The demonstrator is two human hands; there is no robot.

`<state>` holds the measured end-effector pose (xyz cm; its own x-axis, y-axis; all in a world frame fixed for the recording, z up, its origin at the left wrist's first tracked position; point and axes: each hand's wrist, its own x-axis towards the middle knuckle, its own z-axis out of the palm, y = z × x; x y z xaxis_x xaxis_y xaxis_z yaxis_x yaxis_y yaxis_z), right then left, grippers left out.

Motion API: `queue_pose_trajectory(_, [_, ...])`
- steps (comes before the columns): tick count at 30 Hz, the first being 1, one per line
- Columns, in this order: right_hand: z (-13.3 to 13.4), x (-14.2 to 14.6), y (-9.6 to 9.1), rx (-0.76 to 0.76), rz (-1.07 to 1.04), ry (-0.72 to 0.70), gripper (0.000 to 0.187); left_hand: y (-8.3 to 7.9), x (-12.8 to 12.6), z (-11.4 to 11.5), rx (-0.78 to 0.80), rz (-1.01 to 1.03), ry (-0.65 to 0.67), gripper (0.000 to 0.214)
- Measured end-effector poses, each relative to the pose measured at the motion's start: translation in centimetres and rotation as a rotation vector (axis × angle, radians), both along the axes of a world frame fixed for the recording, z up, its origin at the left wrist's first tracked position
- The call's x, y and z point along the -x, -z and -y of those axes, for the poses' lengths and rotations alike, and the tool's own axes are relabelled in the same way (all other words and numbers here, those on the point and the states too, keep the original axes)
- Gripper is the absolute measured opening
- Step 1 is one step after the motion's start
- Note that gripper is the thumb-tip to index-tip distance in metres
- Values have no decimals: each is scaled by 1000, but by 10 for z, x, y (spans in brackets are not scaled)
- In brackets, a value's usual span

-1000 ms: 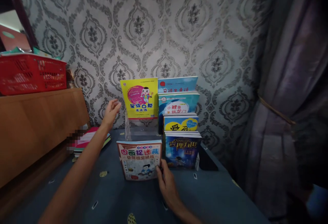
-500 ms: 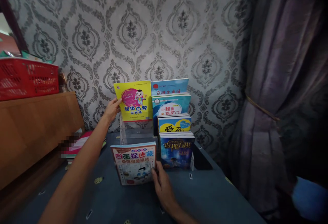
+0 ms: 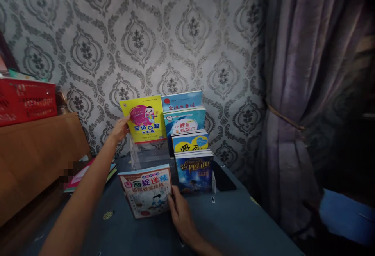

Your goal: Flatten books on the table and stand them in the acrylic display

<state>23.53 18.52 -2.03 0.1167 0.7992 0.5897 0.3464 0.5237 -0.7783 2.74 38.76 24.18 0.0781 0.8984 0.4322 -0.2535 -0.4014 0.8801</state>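
"Where did the left hand (image 3: 120, 129) rest?"

"At the left edge of the yellow book (image 3: 143, 119), thumb over the cover, closed on that edge. How firmly, I couldn't tell."

"And where was that book?"

"Upright at the back of the clear stand (image 3: 136, 157), left of the light blue book (image 3: 184, 100)."

"What did the right hand (image 3: 182, 213) have?"

"The picture book (image 3: 146, 191), nearest us. It was shut around the right edge, thumb in front, cover facing us. I couldn't tell whether the bottom touched the table (image 3: 228, 224)."

"Anything just beside it?"

"The dark blue book (image 3: 195, 174), right of it, foremost in a stepped row."
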Motion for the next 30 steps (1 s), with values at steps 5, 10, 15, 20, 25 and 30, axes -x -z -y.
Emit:
queue_pose_trajectory(5, [0,1,-2,-8,-4,-4,28,-27,-2,0,-83,62,40,35])
queue_pose_trajectory(10, [0,1,-3,-34,-9,-17,26,-53,-5,-1,-218,151,105,22])
queue_pose_trajectory(15, [0,2,-6,-57,-24,-23,24,-60,-2,-1,-305,168,128,19])
queue_pose_trajectory(20, [1,2,-7,-84,-19,-4,24,-58,-4,1,-320,172,117,26])
queue_pose_trajectory(25, [2,1,-8,-28,4,-11,25,-60,-5,7,-313,158,36,30])
queue_pose_trajectory(30, [2,0,-9,-30,8,-6,25,-32,12,35,-277,140,-240,35])
